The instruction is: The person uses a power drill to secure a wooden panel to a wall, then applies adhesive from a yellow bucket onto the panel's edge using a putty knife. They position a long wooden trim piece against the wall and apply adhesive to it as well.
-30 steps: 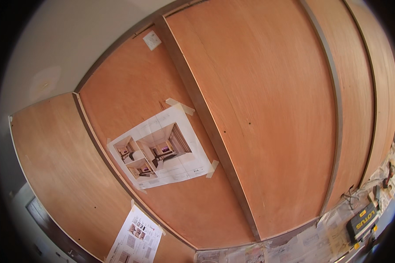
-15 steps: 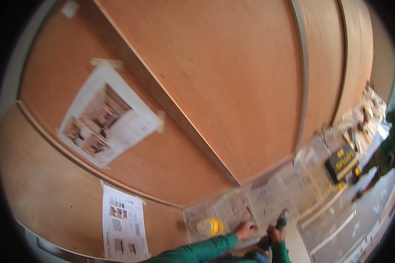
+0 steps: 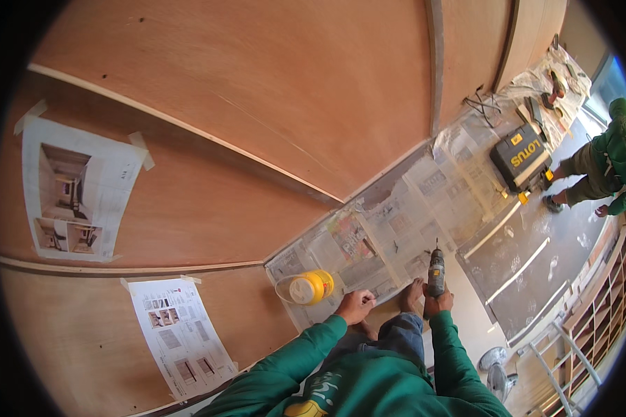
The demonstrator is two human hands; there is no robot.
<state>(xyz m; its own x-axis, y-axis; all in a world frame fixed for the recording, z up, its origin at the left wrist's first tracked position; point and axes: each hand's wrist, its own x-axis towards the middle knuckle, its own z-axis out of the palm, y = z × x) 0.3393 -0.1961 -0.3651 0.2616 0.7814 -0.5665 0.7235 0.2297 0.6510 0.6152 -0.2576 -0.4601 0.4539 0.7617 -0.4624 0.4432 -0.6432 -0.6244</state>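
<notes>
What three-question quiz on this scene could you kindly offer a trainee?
1. Which hand holds the drill?
2. True or false: the yellow tub is left of the drill in the picture.
3. How many taped sheets hang on the wood panels?

Key:
1. The right hand.
2. True.
3. Two.

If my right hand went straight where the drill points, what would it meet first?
Probably the wooden wall, beyond the floor newspapers, or those newspapers if the drill tilts downward; depth is unclear.
</notes>
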